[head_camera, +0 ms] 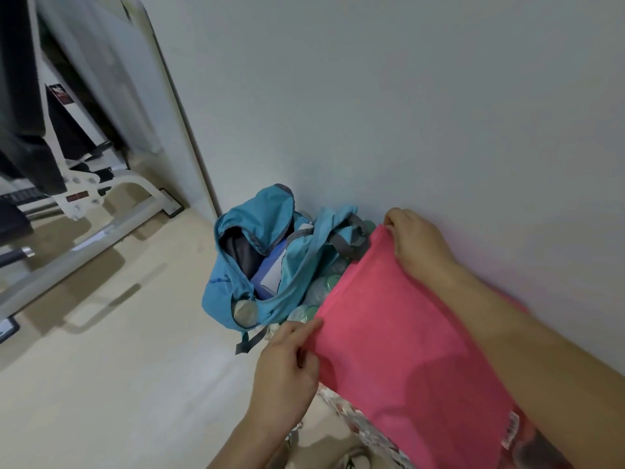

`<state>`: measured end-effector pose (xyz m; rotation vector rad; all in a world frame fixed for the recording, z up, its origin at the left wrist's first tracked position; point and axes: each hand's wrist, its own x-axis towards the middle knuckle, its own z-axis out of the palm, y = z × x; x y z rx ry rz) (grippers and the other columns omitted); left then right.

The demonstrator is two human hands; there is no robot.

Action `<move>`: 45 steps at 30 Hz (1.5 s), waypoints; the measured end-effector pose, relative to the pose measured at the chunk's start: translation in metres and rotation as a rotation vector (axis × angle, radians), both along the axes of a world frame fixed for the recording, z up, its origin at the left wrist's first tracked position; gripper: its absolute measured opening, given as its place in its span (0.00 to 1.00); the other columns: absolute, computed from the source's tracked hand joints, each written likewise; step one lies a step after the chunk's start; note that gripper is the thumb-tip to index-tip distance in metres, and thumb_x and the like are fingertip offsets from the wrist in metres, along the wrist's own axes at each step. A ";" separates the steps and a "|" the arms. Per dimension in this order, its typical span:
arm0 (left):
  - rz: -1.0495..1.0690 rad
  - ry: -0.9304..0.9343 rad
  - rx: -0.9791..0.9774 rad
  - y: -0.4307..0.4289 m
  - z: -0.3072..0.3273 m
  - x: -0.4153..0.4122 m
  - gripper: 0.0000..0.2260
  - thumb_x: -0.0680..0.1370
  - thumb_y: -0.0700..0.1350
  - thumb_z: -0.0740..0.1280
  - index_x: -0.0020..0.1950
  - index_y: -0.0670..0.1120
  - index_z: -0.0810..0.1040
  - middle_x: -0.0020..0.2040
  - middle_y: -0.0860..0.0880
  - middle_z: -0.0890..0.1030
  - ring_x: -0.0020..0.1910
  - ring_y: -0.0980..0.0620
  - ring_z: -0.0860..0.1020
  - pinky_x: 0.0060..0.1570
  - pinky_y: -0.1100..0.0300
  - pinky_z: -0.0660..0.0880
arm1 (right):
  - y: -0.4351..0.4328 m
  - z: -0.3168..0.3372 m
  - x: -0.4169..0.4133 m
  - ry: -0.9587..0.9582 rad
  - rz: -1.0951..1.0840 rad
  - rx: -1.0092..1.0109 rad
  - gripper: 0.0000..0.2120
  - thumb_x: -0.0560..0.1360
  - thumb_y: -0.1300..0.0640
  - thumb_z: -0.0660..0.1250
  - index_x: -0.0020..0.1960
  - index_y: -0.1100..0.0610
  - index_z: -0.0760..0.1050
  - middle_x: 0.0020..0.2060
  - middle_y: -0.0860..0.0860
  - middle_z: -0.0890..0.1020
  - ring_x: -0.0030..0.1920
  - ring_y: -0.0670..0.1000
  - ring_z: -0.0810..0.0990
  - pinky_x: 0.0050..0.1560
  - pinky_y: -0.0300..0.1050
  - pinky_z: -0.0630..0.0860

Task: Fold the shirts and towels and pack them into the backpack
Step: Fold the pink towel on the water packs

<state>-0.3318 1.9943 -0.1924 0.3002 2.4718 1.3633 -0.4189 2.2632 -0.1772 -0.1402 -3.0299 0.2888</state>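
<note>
Both hands pinch one edge of a pink cloth. The left hand nips the near corner between thumb and fingers, and the right hand nips the far corner. A small tag below the right forearm bears barcode-like print (too blurred to read). Just beyond the left hand, a teal backpack gapes open.

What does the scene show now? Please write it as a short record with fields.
left grip: pinches the near corner of the pink cloth
right grip: pinches the far corner of the same edge
backpack: teal, open, on the floor by the wall
inside backpack: dark item, blue item
beside backpack: green-capped bottles, partly hidden by the cloth
</note>
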 end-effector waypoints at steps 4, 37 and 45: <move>0.026 -0.028 -0.012 0.000 0.005 -0.002 0.23 0.69 0.38 0.62 0.57 0.63 0.76 0.45 0.64 0.78 0.40 0.59 0.76 0.39 0.66 0.73 | -0.001 0.002 -0.004 -0.046 0.034 0.034 0.06 0.76 0.66 0.59 0.51 0.59 0.70 0.44 0.59 0.79 0.42 0.60 0.76 0.40 0.52 0.73; 0.184 -0.350 0.325 -0.020 -0.014 -0.006 0.07 0.68 0.36 0.76 0.36 0.44 0.79 0.32 0.48 0.77 0.32 0.55 0.71 0.33 0.66 0.68 | 0.015 0.025 0.002 -0.083 0.037 -0.249 0.13 0.73 0.66 0.66 0.56 0.55 0.77 0.46 0.52 0.76 0.46 0.49 0.74 0.52 0.40 0.69; 0.115 -0.477 0.298 -0.022 -0.008 -0.003 0.02 0.69 0.42 0.75 0.39 0.44 0.86 0.38 0.46 0.85 0.37 0.55 0.81 0.39 0.66 0.75 | 0.018 0.024 0.013 0.031 0.224 -0.217 0.13 0.72 0.71 0.64 0.51 0.57 0.78 0.48 0.46 0.71 0.46 0.46 0.73 0.51 0.37 0.70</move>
